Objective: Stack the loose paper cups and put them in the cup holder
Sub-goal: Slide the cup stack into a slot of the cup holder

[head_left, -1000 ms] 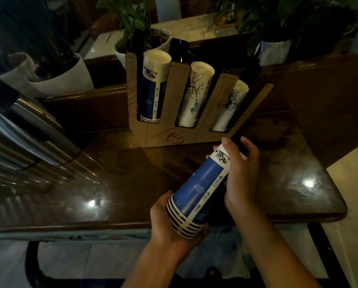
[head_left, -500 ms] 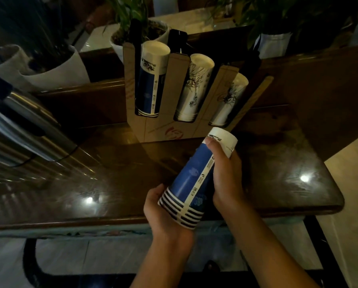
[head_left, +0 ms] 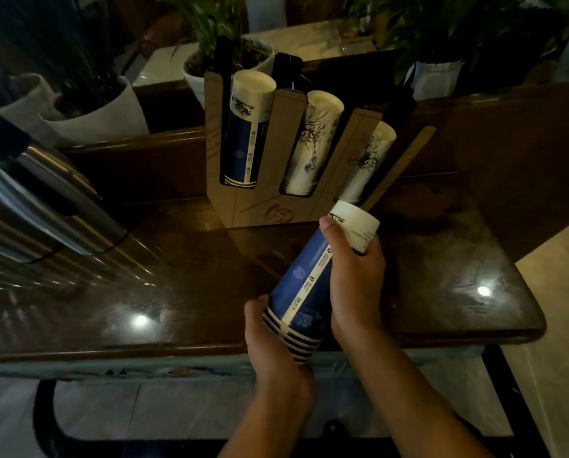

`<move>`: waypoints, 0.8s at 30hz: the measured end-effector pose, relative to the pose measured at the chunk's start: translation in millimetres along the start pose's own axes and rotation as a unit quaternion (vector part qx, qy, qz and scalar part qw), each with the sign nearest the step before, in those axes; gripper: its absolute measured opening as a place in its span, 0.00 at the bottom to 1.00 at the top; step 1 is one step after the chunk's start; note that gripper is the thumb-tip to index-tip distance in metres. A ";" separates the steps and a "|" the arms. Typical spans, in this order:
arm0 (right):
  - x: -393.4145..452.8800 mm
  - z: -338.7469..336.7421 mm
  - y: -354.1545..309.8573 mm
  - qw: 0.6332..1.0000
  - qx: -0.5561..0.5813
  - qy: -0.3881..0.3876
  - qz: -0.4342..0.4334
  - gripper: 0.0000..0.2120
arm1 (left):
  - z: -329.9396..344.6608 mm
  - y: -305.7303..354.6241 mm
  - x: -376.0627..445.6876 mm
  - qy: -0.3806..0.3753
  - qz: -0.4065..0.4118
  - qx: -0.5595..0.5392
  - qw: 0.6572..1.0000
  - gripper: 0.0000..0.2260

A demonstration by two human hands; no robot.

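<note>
I have the stack of blue cups (head_left: 313,279) in both my hands, up in the air over the front edge of the dark table (head_left: 177,285). My left hand (head_left: 270,345) is wrapped around the wide, stripy rim end, close to me. My right hand (head_left: 356,279) is curled around the upper half, with my thumb on the white part. The stack is long and leans, its small closed end pointing up and away to the right, toward the cup holder (head_left: 260,206). I think paper cups are very light and easy to crush, so I should squeeze softly and hold near both ends. The holder's three slots already have cups, and the left one has blue cups like mine.
</note>
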State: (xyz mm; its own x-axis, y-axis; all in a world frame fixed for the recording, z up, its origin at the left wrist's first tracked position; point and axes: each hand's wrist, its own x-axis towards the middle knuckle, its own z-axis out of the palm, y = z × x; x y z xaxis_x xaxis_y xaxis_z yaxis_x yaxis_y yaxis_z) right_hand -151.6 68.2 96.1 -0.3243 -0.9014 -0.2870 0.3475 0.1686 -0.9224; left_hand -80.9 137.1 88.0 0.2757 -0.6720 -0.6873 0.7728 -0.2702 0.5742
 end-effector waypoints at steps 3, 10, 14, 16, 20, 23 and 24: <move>5.5 -4.5 6.7 1.000 -0.007 0.006 0.013 0.19 | -2.9 7.6 2.6 -0.035 -0.050 0.015 0.998 0.20; 20.5 -19.7 -1.1 0.991 -0.035 -0.058 0.116 0.37 | -19.3 24.4 7.9 -0.091 -0.057 0.082 0.991 0.26; 28.4 -23.9 -18.2 0.990 -0.074 -0.082 0.093 0.31 | -27.7 36.2 8.0 -0.082 0.011 0.098 0.992 0.34; 31.6 -24.5 -28.2 0.986 -0.084 -0.108 0.092 0.23 | -30.1 41.8 11.1 -0.083 0.044 0.131 0.987 0.35; 37.6 -27.9 -53.4 0.977 -0.097 -0.168 0.086 0.13 | -38.0 65.2 17.3 -0.148 0.105 0.236 0.955 0.26; 40.1 -31.4 -77.5 0.973 -0.119 -0.196 0.023 0.07 | -45.8 88.0 28.3 -0.194 0.092 0.338 0.916 0.33; 42.1 -32.0 -84.2 0.971 -0.126 -0.203 0.002 0.04 | -46.1 95.1 35.0 -0.209 0.083 0.336 0.915 0.35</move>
State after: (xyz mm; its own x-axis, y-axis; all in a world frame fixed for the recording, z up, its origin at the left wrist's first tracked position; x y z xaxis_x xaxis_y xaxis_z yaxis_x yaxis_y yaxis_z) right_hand -222.7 28.9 153.4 0.0676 -0.9749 -0.2120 0.1045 0.2182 -0.9703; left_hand 28.6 119.7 98.1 0.0056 -0.9088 -0.4171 0.1756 -0.4097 0.8951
